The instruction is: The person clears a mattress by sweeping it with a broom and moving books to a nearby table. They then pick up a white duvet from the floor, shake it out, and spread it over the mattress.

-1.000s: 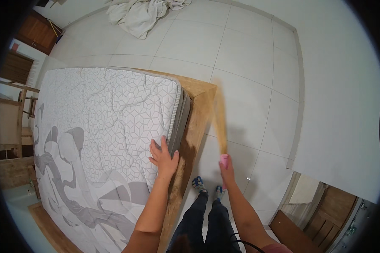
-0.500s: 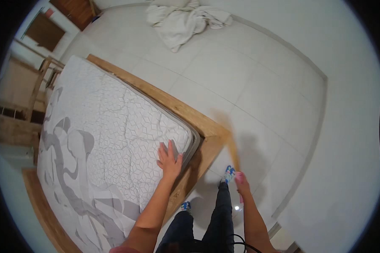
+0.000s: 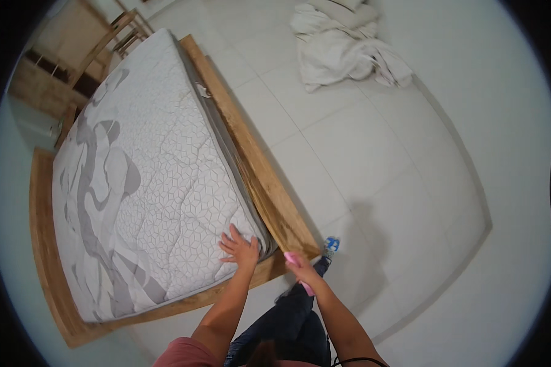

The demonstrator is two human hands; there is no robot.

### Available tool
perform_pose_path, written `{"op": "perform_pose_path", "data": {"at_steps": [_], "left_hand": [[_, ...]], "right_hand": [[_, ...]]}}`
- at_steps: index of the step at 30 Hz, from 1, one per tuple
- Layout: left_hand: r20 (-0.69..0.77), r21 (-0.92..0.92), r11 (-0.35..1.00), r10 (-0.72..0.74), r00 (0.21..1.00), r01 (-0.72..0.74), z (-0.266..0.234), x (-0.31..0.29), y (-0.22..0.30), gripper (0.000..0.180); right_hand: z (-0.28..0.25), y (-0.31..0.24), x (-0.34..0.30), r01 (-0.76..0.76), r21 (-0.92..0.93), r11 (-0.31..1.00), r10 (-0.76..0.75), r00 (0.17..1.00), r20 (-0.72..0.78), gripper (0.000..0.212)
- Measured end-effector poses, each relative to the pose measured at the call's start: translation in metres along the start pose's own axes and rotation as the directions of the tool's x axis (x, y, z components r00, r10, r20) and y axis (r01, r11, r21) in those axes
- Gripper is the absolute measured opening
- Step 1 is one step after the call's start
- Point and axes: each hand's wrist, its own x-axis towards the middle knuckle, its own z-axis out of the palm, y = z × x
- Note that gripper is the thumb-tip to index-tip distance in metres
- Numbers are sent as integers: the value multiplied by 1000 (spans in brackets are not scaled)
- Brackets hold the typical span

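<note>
My left hand point(image 3: 240, 249) rests with spread fingers on the near right corner of a white mattress point(image 3: 165, 183) patterned with grey swirls. My right hand point(image 3: 303, 270) is closed around the pink handle of a hand broom point(image 3: 291, 257). Its straw-coloured bristles reach away from me along the gap between the mattress side and the wooden bed frame point(image 3: 257, 165). Their colour blends with the wood, so where they end is hard to tell. A small pale scrap point(image 3: 203, 91) shows farther up that gap.
Beige-white bedding point(image 3: 349, 55) lies heaped on the tiled floor at the far right, near the wall. A taller wooden board point(image 3: 43, 232) edges the bed's left end. Wooden furniture point(image 3: 67, 55) stands at the far left. My shoe point(image 3: 332, 244) is beside the frame's corner.
The broom, blurred over the frame's outer corner before, has moved left into the gap beside the mattress. My left hand stays on the mattress corner, and my view has turned left.
</note>
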Motion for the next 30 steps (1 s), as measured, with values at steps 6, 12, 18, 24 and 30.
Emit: {"op": "perform_pose_path", "data": {"at_steps": [6,12,18,24,30], "left_hand": [[77,66,994,-89,993,84,3,3,17,90],[238,160,971,-212,948,177,4,8,10,92],[372,232,945,-305,877,231,-11,21,32,91],[333,166,914,-406,851,371,-24,30,60,91],[-111,-183,789,-610,785,587,-3,46,96,88]], "right_hand": [[-122,-19,49,-5,88,996,49,860,-508,53],[-159,-98,87,190,281,941,-23,862,-507,53],[-95,-194,146,32,26,999,-35,990,134,50],[-188,-189,229,76,-232,970,-115,981,-158,49],[-187,-308,278,197,450,871,44,882,-470,52]]}}
